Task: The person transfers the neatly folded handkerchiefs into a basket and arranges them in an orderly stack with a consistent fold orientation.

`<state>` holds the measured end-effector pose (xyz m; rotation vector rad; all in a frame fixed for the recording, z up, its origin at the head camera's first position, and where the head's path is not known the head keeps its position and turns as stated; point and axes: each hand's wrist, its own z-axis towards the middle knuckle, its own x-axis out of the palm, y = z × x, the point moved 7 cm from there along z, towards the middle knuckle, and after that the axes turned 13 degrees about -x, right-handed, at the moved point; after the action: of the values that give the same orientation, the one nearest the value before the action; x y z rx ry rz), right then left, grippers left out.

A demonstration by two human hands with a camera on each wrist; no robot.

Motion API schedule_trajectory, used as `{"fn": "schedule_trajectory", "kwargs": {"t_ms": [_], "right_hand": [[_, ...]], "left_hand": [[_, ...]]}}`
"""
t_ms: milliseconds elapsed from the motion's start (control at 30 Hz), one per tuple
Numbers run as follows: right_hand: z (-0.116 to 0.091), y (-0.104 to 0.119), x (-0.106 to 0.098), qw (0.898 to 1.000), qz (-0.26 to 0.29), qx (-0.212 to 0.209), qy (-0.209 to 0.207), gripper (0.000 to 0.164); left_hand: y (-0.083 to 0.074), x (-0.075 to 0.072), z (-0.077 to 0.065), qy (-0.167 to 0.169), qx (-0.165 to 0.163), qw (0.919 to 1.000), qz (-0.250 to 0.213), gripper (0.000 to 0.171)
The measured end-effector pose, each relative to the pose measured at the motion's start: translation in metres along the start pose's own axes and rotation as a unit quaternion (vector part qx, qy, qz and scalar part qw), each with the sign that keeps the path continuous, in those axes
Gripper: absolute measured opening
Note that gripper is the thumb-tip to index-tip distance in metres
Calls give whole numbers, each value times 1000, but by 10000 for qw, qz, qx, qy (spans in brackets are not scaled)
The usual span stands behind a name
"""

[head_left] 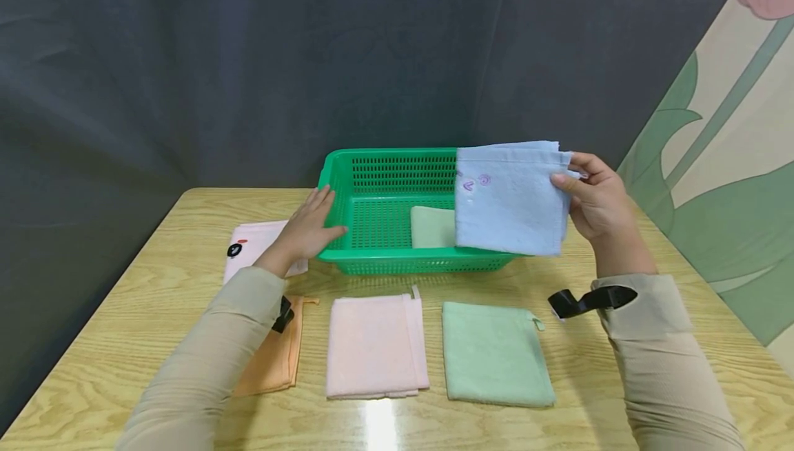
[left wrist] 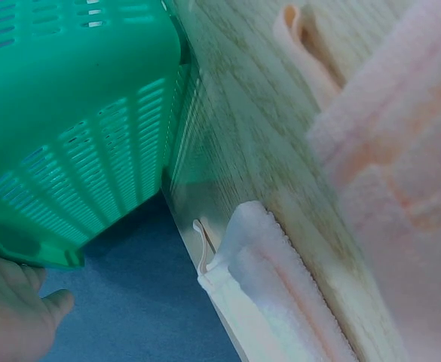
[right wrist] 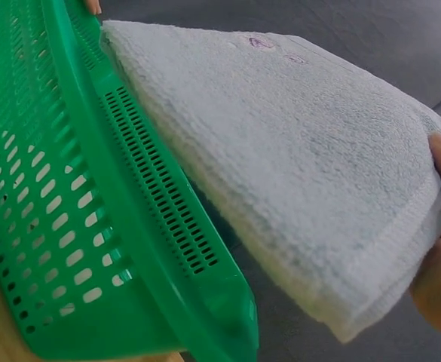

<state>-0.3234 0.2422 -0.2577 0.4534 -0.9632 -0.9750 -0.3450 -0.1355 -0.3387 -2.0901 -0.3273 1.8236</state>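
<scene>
Pinched by its right edge, a folded light blue towel (head_left: 511, 196) with purple stitching hangs from my right hand (head_left: 602, 199). It overlaps the right part of a green plastic basket (head_left: 428, 254) in the head view. The right wrist view has the thumb on the towel's near face and the towel (right wrist: 280, 151) slanting over the basket rim (right wrist: 122, 204). My left hand (head_left: 307, 227) lies with fingers extended at the basket's left rim. Inside the basket is a folded pale green towel (head_left: 432, 227), partly hidden behind the blue one.
Before the basket lie a pink towel (head_left: 376, 346), a green towel (head_left: 496, 354) and an orange towel (head_left: 273, 361) partly under my left sleeve. A pale pink towel (head_left: 257, 238) with a black and red design lies left of the basket. A dark curtain (head_left: 397, 58) hangs behind the wooden table (head_left: 167, 285).
</scene>
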Motion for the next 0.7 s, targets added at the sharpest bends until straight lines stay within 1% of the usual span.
{"fn": "schedule_trajectory", "kwargs": {"t_ms": [267, 433, 700], "right_hand": [[2, -6, -2, 9998, -124, -56, -118, 21], [2, -10, -2, 9995, -263, -1, -192, 22], [4, -16, -1, 9993, -244, 46, -292, 22]], "left_hand": [[1, 1, 1, 18, -20, 10000, -14, 75], [1, 0, 0, 8, -39, 10000, -23, 75], [1, 1, 0, -1, -35, 10000, -21, 75]]}}
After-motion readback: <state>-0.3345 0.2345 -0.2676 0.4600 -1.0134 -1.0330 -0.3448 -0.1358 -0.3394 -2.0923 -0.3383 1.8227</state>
